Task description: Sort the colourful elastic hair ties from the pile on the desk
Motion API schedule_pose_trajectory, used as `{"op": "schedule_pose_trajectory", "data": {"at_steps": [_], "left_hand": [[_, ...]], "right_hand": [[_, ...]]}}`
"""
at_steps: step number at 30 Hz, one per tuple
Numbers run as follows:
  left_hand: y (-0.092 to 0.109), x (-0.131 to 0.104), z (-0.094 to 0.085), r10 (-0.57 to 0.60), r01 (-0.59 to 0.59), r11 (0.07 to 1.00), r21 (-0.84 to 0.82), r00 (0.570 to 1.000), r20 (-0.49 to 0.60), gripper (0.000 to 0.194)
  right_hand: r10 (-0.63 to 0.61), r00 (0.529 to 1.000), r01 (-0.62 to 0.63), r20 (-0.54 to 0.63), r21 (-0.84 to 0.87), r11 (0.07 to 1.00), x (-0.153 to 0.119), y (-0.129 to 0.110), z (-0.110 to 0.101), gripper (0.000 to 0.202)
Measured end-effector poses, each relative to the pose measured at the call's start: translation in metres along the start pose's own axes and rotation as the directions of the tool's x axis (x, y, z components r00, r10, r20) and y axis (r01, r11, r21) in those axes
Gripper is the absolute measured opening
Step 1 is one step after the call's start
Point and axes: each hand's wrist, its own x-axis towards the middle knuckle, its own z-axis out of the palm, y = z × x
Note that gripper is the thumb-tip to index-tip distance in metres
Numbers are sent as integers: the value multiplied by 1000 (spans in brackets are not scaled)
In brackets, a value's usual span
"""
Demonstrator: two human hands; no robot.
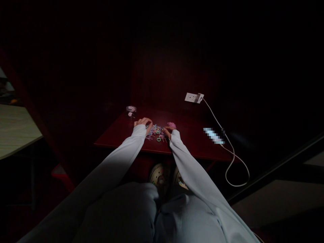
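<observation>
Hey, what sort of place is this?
Probably a dim desk nook indoors: a dark red table, a wall socket with a charger plugged in, and a white cable.

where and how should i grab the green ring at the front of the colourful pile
Probably pinch the near rim of the green ring between thumb and finger, coming from the front edge of the red table: its open middle faces up, and its near side looks clear of the colourful pile behind.
</observation>
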Motion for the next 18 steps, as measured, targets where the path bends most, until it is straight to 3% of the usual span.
{"op": "schedule_pose_trajectory", "data": {"at_steps": [5,18], "left_hand": [[3,-4,-1,179,-197,976,91,968,174,25],[-17,11,15,195,-192,981,-35,949,249,25]], "right_hand": [[-66,997,59,-36,-157,986,1,-7,-5,28],[-57,998,53,-17,-180,982,1,-14,-6,20]]}}
